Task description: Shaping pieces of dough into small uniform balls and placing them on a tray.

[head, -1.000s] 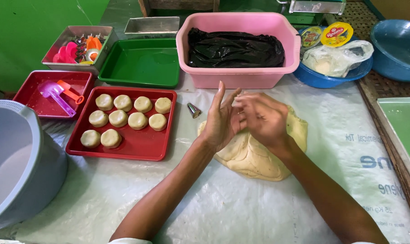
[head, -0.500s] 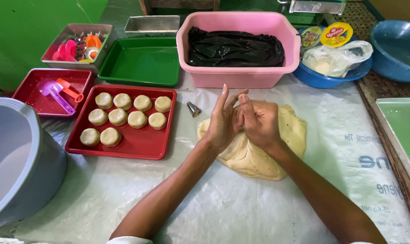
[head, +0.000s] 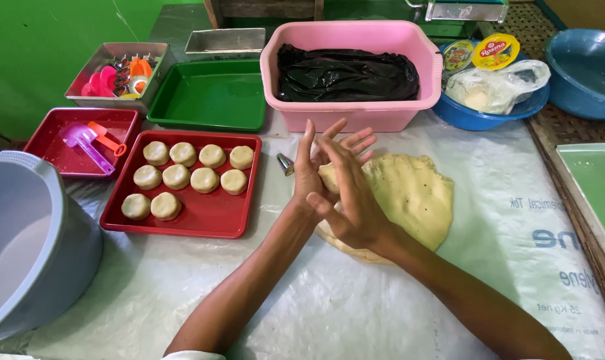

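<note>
My left hand (head: 310,175) and my right hand (head: 351,193) press palm to palm around a small piece of pale dough (head: 328,179), fingers stretched out. They hover over the left edge of a flat sheet of yellow dough (head: 409,193) spread on the plastic-covered table (head: 329,300). To the left, a red tray (head: 202,217) carries several round dough pieces (head: 182,177). A small metal cone tip (head: 286,163) lies between the tray and my hands.
A pink tub (head: 356,113) lined with a black bag stands behind. A green tray (head: 212,97), a red tray with scoops (head: 56,150), a grey bucket (head: 22,247), blue bowls (head: 586,63) and a tin of cutters (head: 119,70) surround the area.
My right hand has slid across the left palm, its fingers now angled up and left over the dough piece. Both hands sit slightly lower and nearer the red tray.
</note>
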